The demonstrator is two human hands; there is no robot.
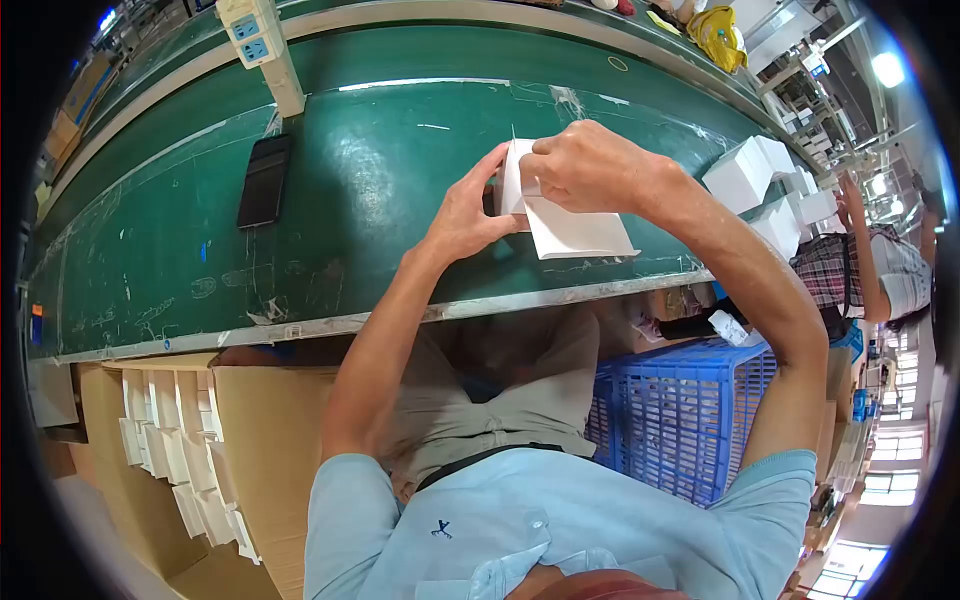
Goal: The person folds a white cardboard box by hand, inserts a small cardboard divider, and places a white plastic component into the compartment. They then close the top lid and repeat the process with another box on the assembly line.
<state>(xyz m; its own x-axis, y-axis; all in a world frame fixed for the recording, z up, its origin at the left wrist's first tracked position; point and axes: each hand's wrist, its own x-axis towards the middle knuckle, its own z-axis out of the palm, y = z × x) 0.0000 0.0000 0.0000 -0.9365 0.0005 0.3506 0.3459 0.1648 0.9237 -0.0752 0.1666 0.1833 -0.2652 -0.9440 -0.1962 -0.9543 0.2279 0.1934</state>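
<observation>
A small white cardboard box (512,190) stands over the green bench, its wide lid flap (578,230) folded out toward me. Around the box's left side my left hand (470,212) is closed, thumb on the near face and fingers on the far one. My right hand (585,168) is curled into a fist at the box's opening, knuckles up, its fingertips reaching down into or behind the box walls. Whatever those fingertips pinch is hidden.
A black phone (264,181) lies on the green bench (370,220), near a post with power sockets (254,40). White boxes (745,178) are piled at right. Below stand a blue crate (670,410) and a carton (265,450) holding white boxes. Another person (860,270) is at right.
</observation>
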